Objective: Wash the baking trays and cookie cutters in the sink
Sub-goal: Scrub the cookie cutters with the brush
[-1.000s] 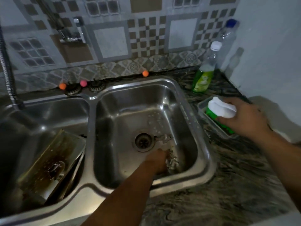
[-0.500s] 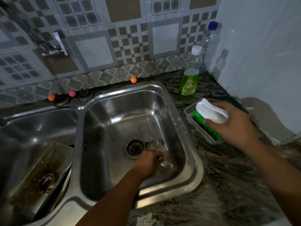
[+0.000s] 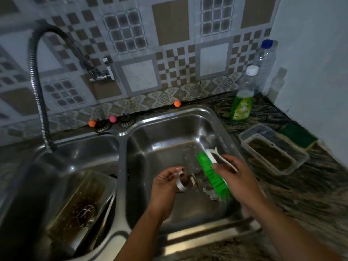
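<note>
- The left hand [image 3: 165,182] has come up off the floor of the right basin [image 3: 169,132] and now pinches a cookie cutter [image 3: 185,182] by its thin metal band, holding it in the air above the drain area.
- Half a second earlier that hand was down by the drain, reaching among the cutters lying there; the rest of those pieces are now largely hidden behind the hands, though a pale cluster shows under the brush.
- The right hand [image 3: 235,178] grips a scrub brush [image 3: 212,174] by its white handle, green bristles turned toward the cutter and just beside it, apparently not yet touching.
- A moment ago the brush sat in the clear plastic tub [image 3: 273,149] on the table to the right of the basin; the tub now holds only murky brown water.
- Judged from this, picking up is done and scrubbing of the first cutter is about to begin.
- The baking trays [image 3: 79,208] lean stacked in the left basin, on the far side of the divider from the right basin, with brown residue on them; they look unwashed.
- A green soap bottle [image 3: 242,102] stands on the table behind the right basin's right corner, with a clear bottle [image 3: 264,59] behind it and a sponge [image 3: 297,136] beyond the tub.
- The hose tap [image 3: 37,81] arches over the left basin, and no water is seen running.
</note>
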